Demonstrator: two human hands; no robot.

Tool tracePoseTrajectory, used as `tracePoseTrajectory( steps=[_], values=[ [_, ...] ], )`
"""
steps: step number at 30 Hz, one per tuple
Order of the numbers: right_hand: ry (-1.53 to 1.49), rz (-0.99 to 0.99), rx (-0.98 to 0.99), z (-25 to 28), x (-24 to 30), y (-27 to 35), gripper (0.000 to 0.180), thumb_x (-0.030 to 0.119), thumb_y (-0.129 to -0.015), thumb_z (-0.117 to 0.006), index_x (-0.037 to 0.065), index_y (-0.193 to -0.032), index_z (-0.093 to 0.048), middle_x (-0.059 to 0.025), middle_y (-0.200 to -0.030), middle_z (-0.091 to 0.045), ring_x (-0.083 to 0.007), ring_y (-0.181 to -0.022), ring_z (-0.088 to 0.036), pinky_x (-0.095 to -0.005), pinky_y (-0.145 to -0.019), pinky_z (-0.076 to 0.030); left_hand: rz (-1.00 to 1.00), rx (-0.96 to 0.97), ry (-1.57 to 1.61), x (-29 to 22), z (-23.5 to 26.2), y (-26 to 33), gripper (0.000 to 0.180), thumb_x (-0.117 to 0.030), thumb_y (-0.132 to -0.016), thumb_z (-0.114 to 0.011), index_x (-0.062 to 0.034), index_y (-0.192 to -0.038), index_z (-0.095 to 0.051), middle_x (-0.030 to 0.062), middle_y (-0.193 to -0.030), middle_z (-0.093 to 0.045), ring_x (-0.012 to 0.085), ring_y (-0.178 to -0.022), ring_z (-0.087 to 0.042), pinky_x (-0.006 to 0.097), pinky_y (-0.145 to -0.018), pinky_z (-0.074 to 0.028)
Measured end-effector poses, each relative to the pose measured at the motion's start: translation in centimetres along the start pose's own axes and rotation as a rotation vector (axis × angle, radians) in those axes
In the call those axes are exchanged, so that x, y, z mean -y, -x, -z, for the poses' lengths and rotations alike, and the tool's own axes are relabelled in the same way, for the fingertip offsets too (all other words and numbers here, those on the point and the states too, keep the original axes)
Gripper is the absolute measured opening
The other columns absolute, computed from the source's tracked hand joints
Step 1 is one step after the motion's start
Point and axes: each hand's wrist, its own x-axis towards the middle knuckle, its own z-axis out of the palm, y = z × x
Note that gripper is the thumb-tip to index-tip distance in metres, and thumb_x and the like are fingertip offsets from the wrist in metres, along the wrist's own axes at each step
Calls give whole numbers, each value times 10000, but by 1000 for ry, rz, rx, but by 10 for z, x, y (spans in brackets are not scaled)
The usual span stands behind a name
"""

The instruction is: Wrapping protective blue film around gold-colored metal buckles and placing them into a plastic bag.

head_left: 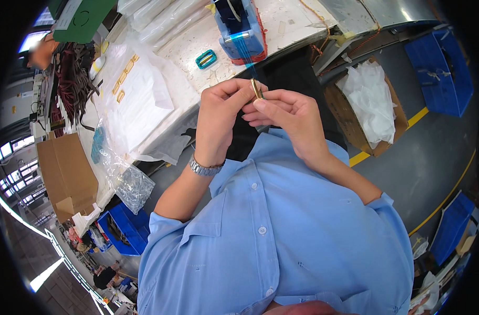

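Fingers of both hands are meeting on one small gold-coloured metal clip (pixel 256 88), held up in front of the chest just near of the table edge (pixel 281 50). The left hand (pixel 218 118) is closing thumb and forefinger on the clip's left side, while the right hand (pixel 292 118) is pinching it from the right, its fingertips (pixel 264 100) touching the lower end. The clip is standing nearly upright, its long axis running near to far with the top tilting slightly left, so it is lying right between the two thumbs, neither hand clearly nearer. Thin blue strands are hanging toward it from the blue tape dispenser (pixel 240 31) on the table just beyond. A teal buckle (pixel 206 59) is lying to the dispenser's left, and more gold pieces (pixel 125 73) are resting on white sheeting farther left.
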Motion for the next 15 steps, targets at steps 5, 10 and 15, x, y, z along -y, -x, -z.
tracePoseTrajectory(
  steps=[5,10,15],
  values=[
    [39,3,52,-3,1,1,207,59,-1050,-670,-102,-1180,-670,-223,-1134,-779,-248,-979,-795,-363,-893,-653,213,48,131,-6,14,-9,193,-123,-1008,-693,46,-1028,-784,70,-928,-773,110,-817,-697,233,-762,-554],
    [242,-3,64,4,4,-7,171,75,-1006,-742,-61,-1106,-714,-125,-912,-789,-120,-777,-743,-270,-706,-608,322,91,218,-13,19,-12,218,-163,-1028,-675,30,-1048,-773,92,-959,-778,154,-862,-731,286,-830,-586],
    [788,107,-47,10,23,-20,330,201,-881,-890,14,-1097,-725,-72,-876,-760,-58,-698,-627,-263,-621,-510,395,57,338,-14,18,-13,223,-169,-1040,-657,25,-1082,-758,108,-1034,-784,180,-928,-744,351,-903,-606]
  ],
)
